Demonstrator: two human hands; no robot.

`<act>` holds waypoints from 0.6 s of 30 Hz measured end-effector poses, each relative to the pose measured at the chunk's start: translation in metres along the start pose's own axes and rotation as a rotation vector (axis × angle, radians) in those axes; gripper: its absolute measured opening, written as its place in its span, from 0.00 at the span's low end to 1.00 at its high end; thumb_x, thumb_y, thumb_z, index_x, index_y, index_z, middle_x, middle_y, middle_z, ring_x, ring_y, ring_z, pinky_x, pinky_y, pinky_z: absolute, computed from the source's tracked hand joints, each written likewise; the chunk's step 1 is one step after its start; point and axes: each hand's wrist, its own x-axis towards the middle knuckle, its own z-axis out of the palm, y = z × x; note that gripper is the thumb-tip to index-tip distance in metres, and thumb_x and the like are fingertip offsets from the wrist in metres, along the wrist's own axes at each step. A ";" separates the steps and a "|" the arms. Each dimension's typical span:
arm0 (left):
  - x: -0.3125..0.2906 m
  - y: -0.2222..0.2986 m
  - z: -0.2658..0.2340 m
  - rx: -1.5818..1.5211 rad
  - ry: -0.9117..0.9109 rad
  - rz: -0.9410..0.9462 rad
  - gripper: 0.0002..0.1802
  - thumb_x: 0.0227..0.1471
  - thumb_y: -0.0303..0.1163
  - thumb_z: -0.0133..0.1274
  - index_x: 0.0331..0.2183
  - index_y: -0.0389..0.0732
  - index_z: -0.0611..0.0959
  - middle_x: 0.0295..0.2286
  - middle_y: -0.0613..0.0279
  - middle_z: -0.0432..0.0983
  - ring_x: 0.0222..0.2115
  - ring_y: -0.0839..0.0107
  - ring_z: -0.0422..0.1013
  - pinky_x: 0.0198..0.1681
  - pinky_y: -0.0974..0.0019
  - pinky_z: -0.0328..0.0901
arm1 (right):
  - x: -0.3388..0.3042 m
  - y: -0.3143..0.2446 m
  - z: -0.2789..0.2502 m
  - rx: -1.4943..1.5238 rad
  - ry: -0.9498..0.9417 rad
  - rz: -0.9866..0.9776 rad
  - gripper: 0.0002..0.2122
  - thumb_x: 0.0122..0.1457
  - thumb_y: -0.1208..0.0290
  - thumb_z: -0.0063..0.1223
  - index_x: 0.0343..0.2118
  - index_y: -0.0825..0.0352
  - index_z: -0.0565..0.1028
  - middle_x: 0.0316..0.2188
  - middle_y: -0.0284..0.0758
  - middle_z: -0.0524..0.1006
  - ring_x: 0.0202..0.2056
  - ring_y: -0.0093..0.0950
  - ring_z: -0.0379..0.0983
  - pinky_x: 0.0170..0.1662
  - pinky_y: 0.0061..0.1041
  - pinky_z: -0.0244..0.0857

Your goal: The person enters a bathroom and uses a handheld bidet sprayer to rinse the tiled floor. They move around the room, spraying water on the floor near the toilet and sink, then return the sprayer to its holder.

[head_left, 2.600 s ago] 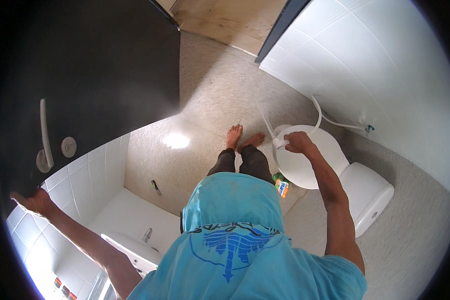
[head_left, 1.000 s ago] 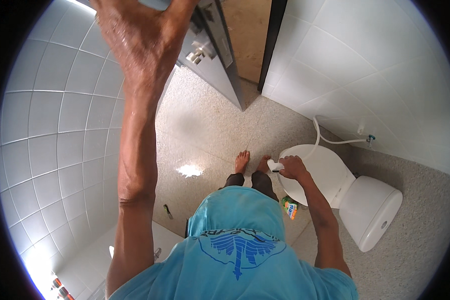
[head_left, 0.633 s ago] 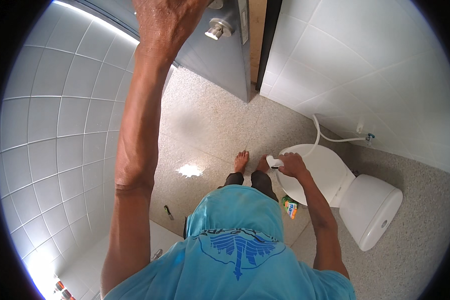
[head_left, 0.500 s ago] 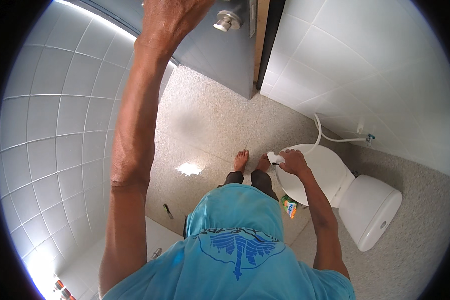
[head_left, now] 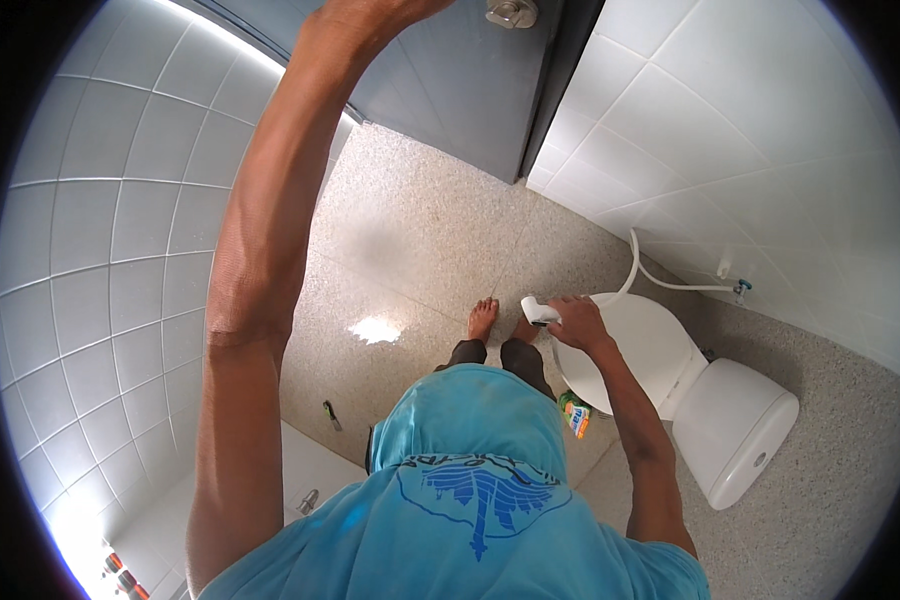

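Note:
My right hand [head_left: 578, 324] is wrapped round a white handheld bidet sprayer [head_left: 536, 309], held over the front edge of the toilet's closed white lid [head_left: 635, 350]. The sprayer's head points left, above my right foot. A white hose [head_left: 633, 262] runs from near the lid to a tap on the wall. My left arm reaches far up along the left side. At the top edge, my left hand [head_left: 385, 14] lies against the grey door [head_left: 440, 95], left of the round metal knob [head_left: 511, 12]. Its fingers are cut off by the picture's edge.
A green and orange packet [head_left: 575, 413] lies on the floor beside the toilet. Left of my feet is a small dark-and-green brush-like object [head_left: 332, 415]. The toilet tank [head_left: 738, 430] stands at right, the blue-handled tap [head_left: 742, 290] behind. Grey tiled wall [head_left: 135, 220] bounds the left.
The door has swung right toward its frame, narrowing the gap there, and the knob has shifted up and right. My left hand moved with it. The sprayer has moved slightly left and up.

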 end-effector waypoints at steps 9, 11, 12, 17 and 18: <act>0.016 -0.006 0.008 0.007 -0.012 0.031 0.46 0.48 0.32 0.61 0.64 0.42 0.57 0.65 0.42 0.38 0.59 0.44 0.57 0.60 0.52 0.62 | 0.013 -0.001 0.004 -0.035 -0.024 0.022 0.18 0.45 0.61 0.59 0.39 0.62 0.76 0.34 0.41 0.77 0.38 0.43 0.75 0.44 0.43 0.66; 0.016 -0.012 0.012 -0.011 -0.019 0.012 0.46 0.47 0.30 0.62 0.64 0.43 0.57 0.65 0.42 0.37 0.59 0.44 0.57 0.58 0.51 0.64 | 0.013 -0.003 0.005 -0.025 -0.006 0.017 0.18 0.45 0.61 0.59 0.39 0.62 0.76 0.34 0.41 0.78 0.38 0.43 0.75 0.44 0.43 0.66; 0.016 -0.014 0.016 -0.029 -0.003 0.028 0.47 0.47 0.30 0.62 0.64 0.43 0.56 0.65 0.42 0.36 0.60 0.44 0.56 0.59 0.51 0.63 | 0.013 -0.004 0.004 -0.021 0.003 0.016 0.17 0.45 0.61 0.59 0.39 0.62 0.76 0.34 0.42 0.78 0.38 0.43 0.75 0.44 0.43 0.66; 0.018 -0.015 0.021 -0.057 -0.009 0.066 0.50 0.46 0.33 0.65 0.65 0.47 0.54 0.66 0.45 0.32 0.63 0.46 0.49 0.61 0.47 0.60 | 0.013 -0.004 0.008 -0.050 0.011 0.044 0.19 0.45 0.60 0.59 0.40 0.61 0.76 0.34 0.42 0.78 0.38 0.43 0.75 0.44 0.44 0.67; 0.019 -0.012 0.019 -0.043 -0.032 0.047 0.51 0.45 0.34 0.65 0.65 0.48 0.53 0.66 0.46 0.32 0.64 0.46 0.47 0.61 0.46 0.59 | 0.013 -0.005 0.006 -0.037 0.002 0.042 0.19 0.45 0.60 0.59 0.40 0.61 0.76 0.34 0.42 0.78 0.38 0.43 0.75 0.44 0.44 0.67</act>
